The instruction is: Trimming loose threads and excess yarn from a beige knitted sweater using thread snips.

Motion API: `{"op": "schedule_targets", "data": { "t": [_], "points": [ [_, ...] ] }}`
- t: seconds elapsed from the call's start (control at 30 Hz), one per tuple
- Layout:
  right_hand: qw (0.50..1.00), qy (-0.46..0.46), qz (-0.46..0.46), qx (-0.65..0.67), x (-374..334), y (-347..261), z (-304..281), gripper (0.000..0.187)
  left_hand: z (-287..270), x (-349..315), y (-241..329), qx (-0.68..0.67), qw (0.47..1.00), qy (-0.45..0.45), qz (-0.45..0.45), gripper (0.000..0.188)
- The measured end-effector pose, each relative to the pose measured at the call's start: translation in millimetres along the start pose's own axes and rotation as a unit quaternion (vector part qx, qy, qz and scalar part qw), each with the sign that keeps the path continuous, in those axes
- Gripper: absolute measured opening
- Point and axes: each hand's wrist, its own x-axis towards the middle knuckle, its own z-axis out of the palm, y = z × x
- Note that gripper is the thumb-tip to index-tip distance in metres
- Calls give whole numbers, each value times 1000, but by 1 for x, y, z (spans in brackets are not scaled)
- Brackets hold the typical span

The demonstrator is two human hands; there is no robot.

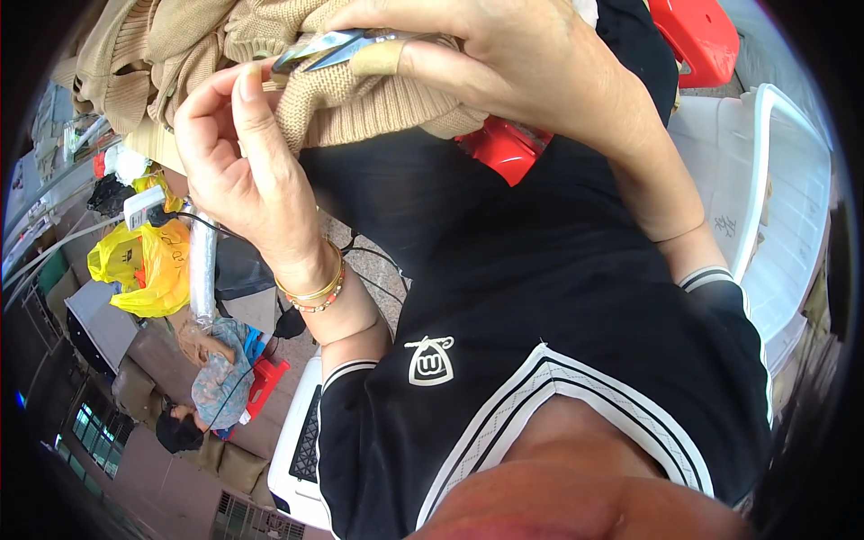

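Note:
A beige knitted garment (360,99) with a ribbed band lies bunched across my lap, at the top of the view. My right hand (513,63) is closed round a small pair of scissors (337,49), its metal blades pointing left over the knit. Tan tape or a cover wraps the right thumb; the scissors' handles are hidden in the hand. My left hand (243,144) is closed in a pinch, thumb against forefinger, at the garment's edge beside the blade tips. Whatever lies between those fingertips is too small to make out.
Red plastic stools (697,40) and a white plastic bin (765,198) stand on the right. To the left are a yellow plastic bag (148,270), a clear-wrapped roll (203,270) and black cables (378,256). Farther off, another person (220,378) sits by a red stool.

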Motion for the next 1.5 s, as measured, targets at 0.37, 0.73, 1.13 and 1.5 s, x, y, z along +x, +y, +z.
{"op": "schedule_targets", "data": {
  "t": [0.37,0.73,1.13,1.5],
  "points": [
    [994,-54,-8,-98,12,-8,-3,18,3,1,0,32,999,1,12,10],
    [992,-32,-37,-112,10,-1,3,17,5,1,-1,-5,1000,-1,-5,10],
    [987,-92,-16,-128,16,-8,-8,14,1,1,-4,31,999,-14,16,10],
    [995,-34,-86,38,12,16,1,17,-3,-2,-6,123,989,-35,80,9]
  ]
}}
